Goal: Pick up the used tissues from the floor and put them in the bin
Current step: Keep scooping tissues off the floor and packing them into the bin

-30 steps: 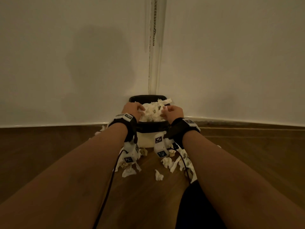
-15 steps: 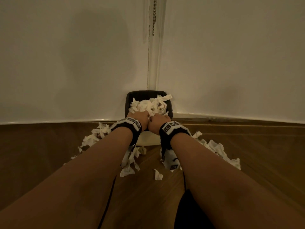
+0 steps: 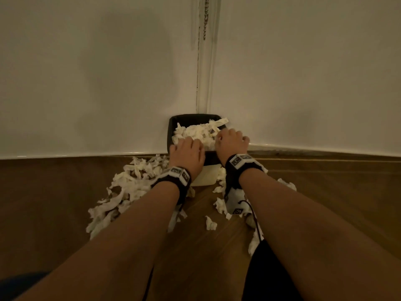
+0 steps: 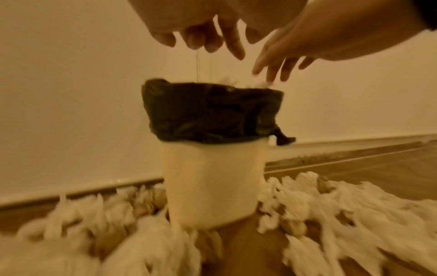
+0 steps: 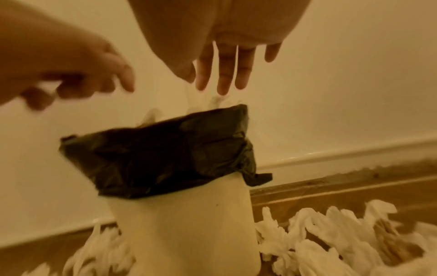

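A cream bin (image 3: 205,175) with a black liner (image 4: 212,112) stands in the room corner, heaped with white tissues (image 3: 198,132). My left hand (image 3: 187,152) hovers over the bin's near left rim, its fingers (image 4: 201,39) loosely hanging and empty. My right hand (image 3: 231,140) is over the right side of the heap with straight, spread fingers (image 5: 223,74), holding nothing. Many crumpled tissues (image 3: 130,187) lie on the floor left of the bin, and more tissues (image 5: 331,233) lie to its right. One small scrap (image 3: 210,223) lies between my forearms.
White walls (image 3: 86,83) meet right behind the bin, with a skirting board (image 5: 331,156) along the wooden floor (image 3: 325,192). A bead chain (image 3: 206,18) hangs in the corner above. Bare floor shows at far left and far right.
My hands, pressed together as fists at the bin's near rim half a second ago, have moved apart and opened above the heap. More floor tissues show at left.
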`<control>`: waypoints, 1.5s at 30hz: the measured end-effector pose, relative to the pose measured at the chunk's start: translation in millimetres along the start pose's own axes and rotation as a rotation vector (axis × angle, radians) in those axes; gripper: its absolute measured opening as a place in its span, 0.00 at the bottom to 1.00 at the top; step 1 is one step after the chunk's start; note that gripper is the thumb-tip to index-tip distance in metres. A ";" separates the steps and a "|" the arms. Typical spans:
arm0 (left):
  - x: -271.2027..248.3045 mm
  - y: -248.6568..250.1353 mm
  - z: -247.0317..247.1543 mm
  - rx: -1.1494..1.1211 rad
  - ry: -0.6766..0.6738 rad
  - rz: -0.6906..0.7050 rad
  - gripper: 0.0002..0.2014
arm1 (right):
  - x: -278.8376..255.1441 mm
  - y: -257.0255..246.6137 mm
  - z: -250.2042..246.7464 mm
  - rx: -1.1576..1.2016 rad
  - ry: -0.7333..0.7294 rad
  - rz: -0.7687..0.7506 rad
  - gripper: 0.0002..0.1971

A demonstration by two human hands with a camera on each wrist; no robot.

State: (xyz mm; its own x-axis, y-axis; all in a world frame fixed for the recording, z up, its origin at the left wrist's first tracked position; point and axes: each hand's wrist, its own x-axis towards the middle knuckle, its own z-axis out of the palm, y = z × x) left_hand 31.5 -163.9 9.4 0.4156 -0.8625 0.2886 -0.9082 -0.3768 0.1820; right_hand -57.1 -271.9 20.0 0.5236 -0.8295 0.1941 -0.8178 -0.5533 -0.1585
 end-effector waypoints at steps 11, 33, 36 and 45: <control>-60.9 26.1 87.5 -0.095 -0.690 0.060 0.17 | -29.7 64.4 21.2 0.204 -0.473 0.306 0.14; -99.6 25.0 152.5 -0.012 -0.959 -0.025 0.18 | -105.5 60.6 143.9 0.019 -0.714 0.024 0.26; -91.7 18.6 153.5 -0.015 -0.958 -0.009 0.16 | -104.6 57.3 149.7 -0.025 -0.812 -0.009 0.27; -91.5 19.9 147.6 -0.087 -0.867 -0.059 0.13 | -107.6 50.1 147.9 -0.034 -0.893 0.042 0.16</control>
State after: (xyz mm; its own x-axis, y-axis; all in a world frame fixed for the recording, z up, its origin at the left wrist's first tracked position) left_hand -31.8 -142.3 -152.2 0.2462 -0.8087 -0.5342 -0.8647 -0.4322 0.2557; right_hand -119.1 -221.6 -152.0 0.4722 -0.6070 -0.6392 -0.8397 -0.5303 -0.1167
